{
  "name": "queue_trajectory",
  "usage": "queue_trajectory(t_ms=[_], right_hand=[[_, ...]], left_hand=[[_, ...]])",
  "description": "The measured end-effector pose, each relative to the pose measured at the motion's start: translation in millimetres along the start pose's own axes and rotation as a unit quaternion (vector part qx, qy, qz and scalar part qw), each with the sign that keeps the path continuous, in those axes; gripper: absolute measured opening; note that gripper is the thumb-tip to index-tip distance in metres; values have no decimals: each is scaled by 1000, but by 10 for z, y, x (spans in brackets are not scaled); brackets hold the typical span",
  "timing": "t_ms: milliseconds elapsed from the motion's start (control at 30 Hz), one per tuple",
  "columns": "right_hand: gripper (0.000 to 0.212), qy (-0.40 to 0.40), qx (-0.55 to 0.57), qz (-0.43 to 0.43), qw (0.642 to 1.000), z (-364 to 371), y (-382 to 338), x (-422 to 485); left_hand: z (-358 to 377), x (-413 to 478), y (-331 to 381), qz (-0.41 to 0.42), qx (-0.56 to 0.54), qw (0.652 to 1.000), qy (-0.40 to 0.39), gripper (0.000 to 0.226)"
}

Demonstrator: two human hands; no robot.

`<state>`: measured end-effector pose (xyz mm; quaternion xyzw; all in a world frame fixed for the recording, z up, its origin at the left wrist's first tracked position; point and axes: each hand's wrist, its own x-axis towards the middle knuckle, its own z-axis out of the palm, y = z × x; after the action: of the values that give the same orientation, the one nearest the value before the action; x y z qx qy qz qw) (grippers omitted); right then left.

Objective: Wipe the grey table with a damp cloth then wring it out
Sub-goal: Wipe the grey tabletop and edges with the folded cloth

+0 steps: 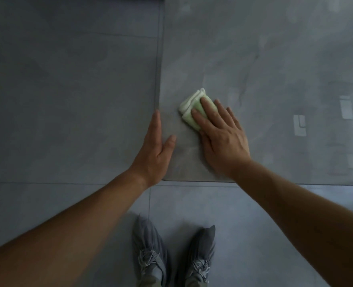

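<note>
Green folded cloth (189, 105), diagonal on grey table (264, 59), under flat right hand (223, 139)

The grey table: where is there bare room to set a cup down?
Bare room lies on the grey stone-look table beyond the folded green-and-white cloth, and to the right of the right hand. The near left corner is crowded: the left hand rests along the edge and the right hand presses the cloth.

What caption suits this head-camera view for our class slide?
Right hand presses a folded green cloth on the grey table; left hand rests along the table's edge.
</note>
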<state>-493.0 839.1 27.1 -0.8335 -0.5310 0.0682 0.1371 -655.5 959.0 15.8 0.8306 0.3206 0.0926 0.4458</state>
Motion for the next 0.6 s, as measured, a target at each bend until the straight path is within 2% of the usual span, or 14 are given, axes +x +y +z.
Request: queue_trajectory(t_ms=[67, 200, 400, 533, 600], right_hand=[[49, -14, -4, -30, 999, 15, -39, -133], [48, -60, -3, -129, 990, -60, 63, -357], [48, -26, 19, -94, 995, -10, -66, -302], [53, -79, 17, -235, 969, 110, -144, -481], [52, -107, 1, -275, 956, 76, -83, -408]], left_hand=[[-17, 59, -13, -2, -3, 1000, 4, 70], [-104, 509, -42, -64, -50, 997, 6, 67], [-148, 1273, 32, -93, -92, 991, 11, 61], [-104, 1283, 47, -93, -107, 990, -2, 65], [-109, 1283, 34, -103, -120, 987, -11, 65]])
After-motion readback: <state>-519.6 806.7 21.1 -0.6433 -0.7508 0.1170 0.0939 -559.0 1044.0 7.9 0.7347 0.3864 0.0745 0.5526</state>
